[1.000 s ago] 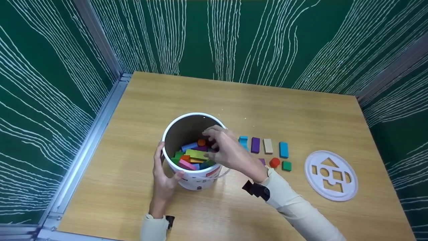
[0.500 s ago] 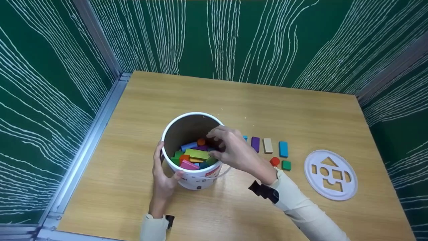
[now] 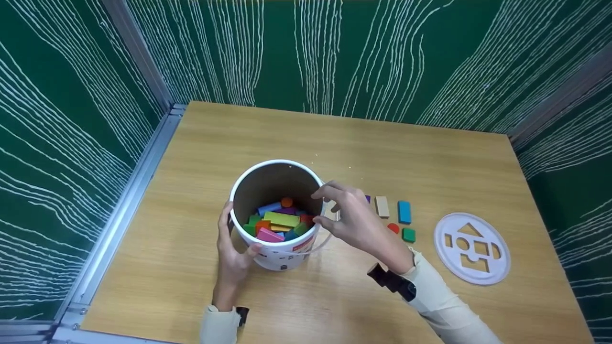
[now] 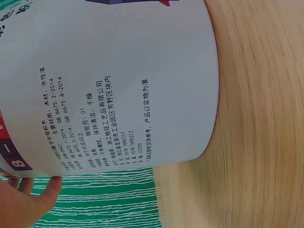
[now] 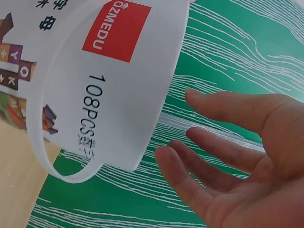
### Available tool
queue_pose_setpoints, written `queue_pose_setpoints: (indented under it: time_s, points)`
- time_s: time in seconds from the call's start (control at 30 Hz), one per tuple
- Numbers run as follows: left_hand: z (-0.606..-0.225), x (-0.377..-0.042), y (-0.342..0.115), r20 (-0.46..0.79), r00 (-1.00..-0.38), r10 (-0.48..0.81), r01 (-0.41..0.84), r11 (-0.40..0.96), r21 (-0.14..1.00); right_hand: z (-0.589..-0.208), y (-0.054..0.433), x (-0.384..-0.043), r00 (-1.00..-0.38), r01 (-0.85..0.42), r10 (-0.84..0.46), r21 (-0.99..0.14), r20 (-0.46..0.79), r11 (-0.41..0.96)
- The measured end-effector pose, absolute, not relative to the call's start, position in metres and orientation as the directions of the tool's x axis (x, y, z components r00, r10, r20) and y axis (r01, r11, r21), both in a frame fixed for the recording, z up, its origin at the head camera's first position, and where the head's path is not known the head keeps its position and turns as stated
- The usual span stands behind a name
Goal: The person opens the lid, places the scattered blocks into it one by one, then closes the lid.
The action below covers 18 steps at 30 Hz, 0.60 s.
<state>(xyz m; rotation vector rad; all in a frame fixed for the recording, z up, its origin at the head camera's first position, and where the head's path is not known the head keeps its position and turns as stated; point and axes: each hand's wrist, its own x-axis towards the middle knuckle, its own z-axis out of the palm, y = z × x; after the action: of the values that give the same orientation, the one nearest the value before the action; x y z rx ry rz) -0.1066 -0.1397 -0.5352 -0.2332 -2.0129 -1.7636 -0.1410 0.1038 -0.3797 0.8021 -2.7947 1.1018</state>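
Note:
A white bucket point(image 3: 279, 258) stands on the table, holding several coloured wooden blocks, among them a lime-green block point(image 3: 282, 219) and a pink block point(image 3: 269, 235). My left hand point(image 3: 233, 260) holds the bucket's left side, thumb at the front of the rim and fingers along the outside. In the left wrist view those fingers point(image 4: 53, 190) touch the bucket wall near its top. My right hand point(image 3: 356, 222) hovers at the right of the rim, fingers loosely bent and spread. The right wrist view shows nothing between its fingers point(image 5: 180, 178), apart from the bucket.
Right of the bucket lie a beige block point(image 3: 382, 207), a blue block point(image 3: 404, 212), a red round block point(image 3: 393, 228) and a green block point(image 3: 409, 235). Farther right is a white lid point(image 3: 447, 262) with shaped cutouts. The bucket's carrying handle point(image 5: 40, 147) hangs on its right side.
My right hand has moved from over the blocks inside the bucket to the right, past the rim, and now covers some blocks on the table. The left hand and bucket have stayed put.

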Motion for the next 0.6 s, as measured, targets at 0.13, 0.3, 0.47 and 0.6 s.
queue_pose_setpoints:
  time_s: [0.13, 0.3, 0.47, 0.6]
  points:
    - [-0.535, -0.106, -0.140, 0.425, -0.888, -0.176, 0.400, 0.164, 0.902, -0.383, 0.110, -0.139, -0.876, -0.465, -0.427, -0.625, 0.224, 0.627]
    - [-0.535, -0.105, -0.139, 0.430, -0.884, -0.186, 0.398, 0.185, 0.898, -0.389, 0.121, -0.137, -0.894, -0.436, -0.389, -0.638, 0.224, 0.634]
    - [-0.536, -0.106, -0.140, 0.445, -0.877, -0.179, 0.414, 0.184, 0.891, -0.400, 0.133, -0.138, -0.904, -0.422, -0.346, -0.654, 0.250, 0.628]
    - [-0.536, -0.107, -0.140, 0.452, -0.874, -0.179, 0.423, 0.179, 0.888, -0.411, 0.139, -0.141, -0.911, -0.411, -0.315, -0.646, 0.267, 0.643]
